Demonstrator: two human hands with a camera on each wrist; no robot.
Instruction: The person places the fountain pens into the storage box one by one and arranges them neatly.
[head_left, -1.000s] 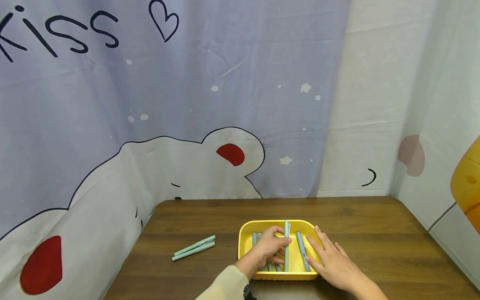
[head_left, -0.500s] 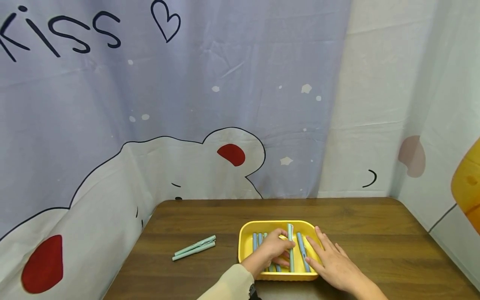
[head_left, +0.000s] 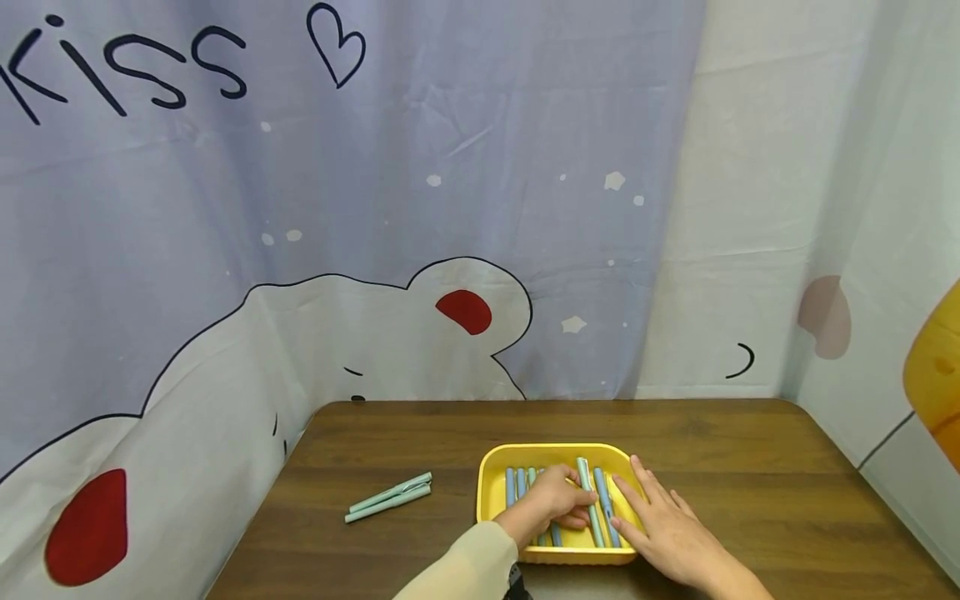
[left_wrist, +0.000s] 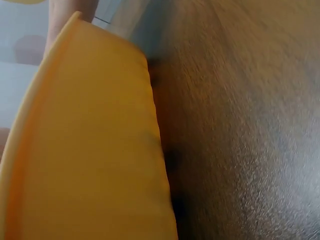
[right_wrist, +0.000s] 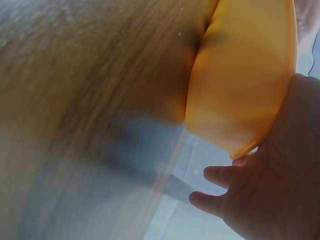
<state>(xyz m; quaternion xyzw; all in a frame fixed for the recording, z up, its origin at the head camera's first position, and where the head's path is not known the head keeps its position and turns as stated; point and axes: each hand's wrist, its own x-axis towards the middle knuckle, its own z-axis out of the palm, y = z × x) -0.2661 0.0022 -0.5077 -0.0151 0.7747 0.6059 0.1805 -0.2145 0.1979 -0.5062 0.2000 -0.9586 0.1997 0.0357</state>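
Note:
In the head view a yellow tray (head_left: 573,557) holds several blue and light green pens. My left hand (head_left: 551,500) reaches into it, finger and thumb pinching a light green pen (head_left: 594,521) that leans slightly beside a blue pen (head_left: 602,487) at the right. Part of the row of pens to the left, including a blue pen (head_left: 510,483), is covered by this hand. My right hand (head_left: 663,529) rests over the tray's right rim with its fingers spread and fairly straight. The right wrist view shows that hand (right_wrist: 270,185) against the tray's outer wall (right_wrist: 240,80).
Two light green pens (head_left: 388,502) lie side by side on the brown wooden table (head_left: 442,425), left of the tray. A printed curtain (head_left: 570,208) hangs behind the table and along its sides. In the left wrist view the tray wall (left_wrist: 100,125) fills much of the picture.
My left hand has moved a little to the right and nearer with the light green pen, which has turned from upright in view to slightly slanted alongside the blue pen. The right hand stays put.

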